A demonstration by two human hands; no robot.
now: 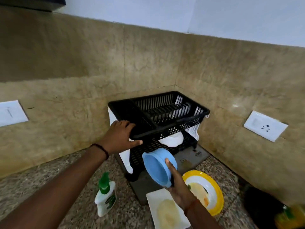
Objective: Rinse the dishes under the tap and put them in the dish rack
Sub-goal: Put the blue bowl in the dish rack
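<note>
On the granite desk (49, 171) at the left stands a white dish-soap bottle (105, 198) with a green cap, upright and near the rack's foot, within easy reach for washing. Above it the left hand (119, 136) reaches forward, arm nearly straight, with its grip closed over the near-left corner of the two-tier black dish rack (158, 113): fingers over the top rim, thumb stretched along beneath. This looks like steadying the rack so that it does not shift while a dish goes in. A white dish (171, 139) already sits on the lower tier.

The right hand (177, 182) grasps a blue bowl (158, 167) by its near rim, thumb inside, and holds it tilted on edge, opening toward the camera, just before the lower tier, probably for sliding it in there. Beneath this forearm a white rectangular plate (163, 210) and, to its right, a yellow-rimmed round plate (212, 187) lie flat on the desk, both smeared and seemingly waiting for rinsing. No tap is in view.
</note>
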